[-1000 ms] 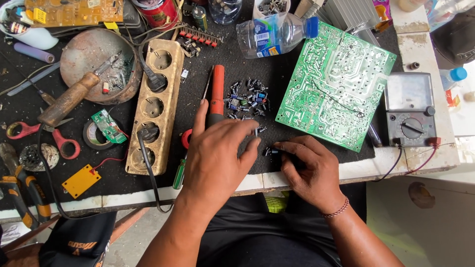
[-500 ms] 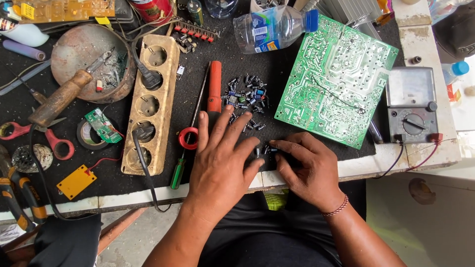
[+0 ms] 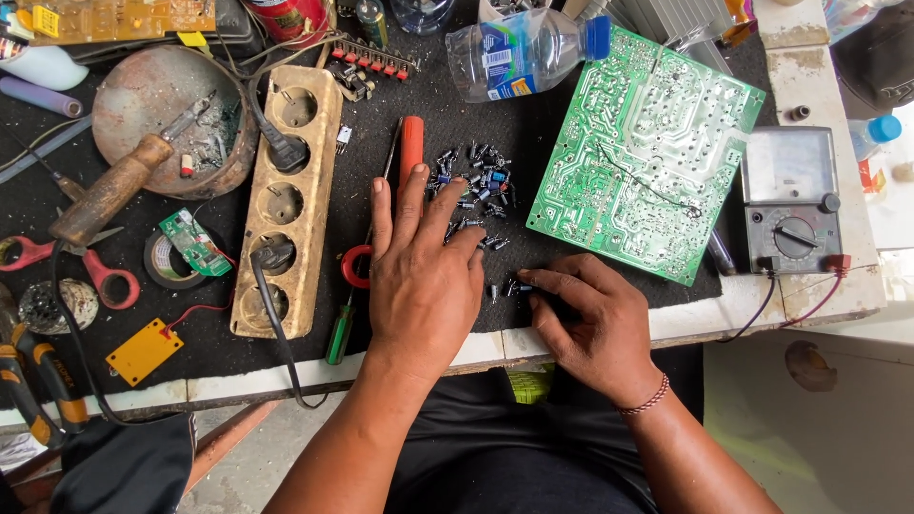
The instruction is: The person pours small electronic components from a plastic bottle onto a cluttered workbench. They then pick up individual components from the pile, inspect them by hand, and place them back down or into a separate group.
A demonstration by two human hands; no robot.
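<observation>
My left hand (image 3: 424, 276) lies flat and open on the black mat. Its fingers stretch over the lower part of an orange-handled tool (image 3: 410, 148), and the fingertips touch the near edge of a pile of small electronic components (image 3: 476, 176). It holds nothing. My right hand (image 3: 595, 324) rests at the mat's front edge with its fingers curled, thumb and forefinger pinched on a small dark component (image 3: 519, 288). A few loose components (image 3: 493, 291) lie between the two hands.
A green circuit board (image 3: 647, 143) lies solder side up right of the pile, with a grey multimeter (image 3: 790, 205) beyond. A worn power strip (image 3: 286, 200), a plastic bottle (image 3: 519, 52), a wooden-handled soldering iron (image 3: 100, 195), red scissors (image 3: 105, 276) and a green screwdriver (image 3: 338, 333) crowd the mat.
My left hand has opened from a pinch and slid forward, now flat over the orange tool and touching the pile. My right hand has stayed put.
</observation>
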